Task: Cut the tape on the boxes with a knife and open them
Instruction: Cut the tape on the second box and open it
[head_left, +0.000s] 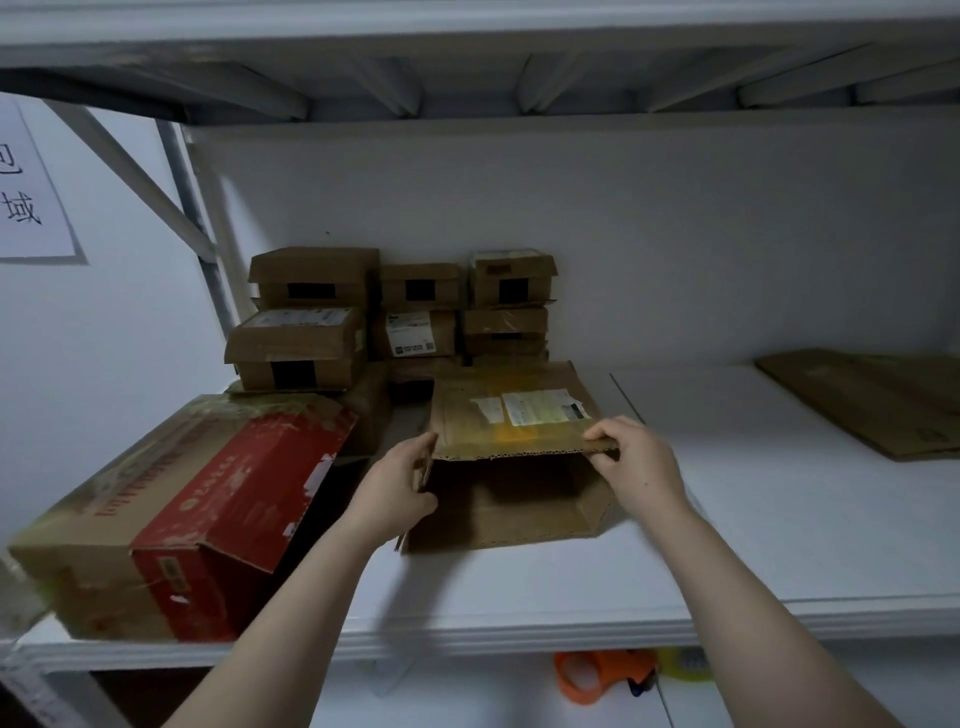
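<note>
Brown corrugated box (511, 499) lies open-ended, shipping label (540, 408) on top.

1. White paper sign (32, 182), far left of the open brown cardboard box (519, 436): cut by the picture's edge.
2. Flat brown cardboard sheet (872, 400), right of the box: cut off too.
3. Orange plastic tape dispenser (597, 675), below the box: top hidden behind the white shelf board (519, 587).

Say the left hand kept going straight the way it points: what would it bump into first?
The left hand grips the left side of the open box, so it would press into that cardboard first. Past it, probably the stack of small boxes at the back, though depth is unclear.
</note>
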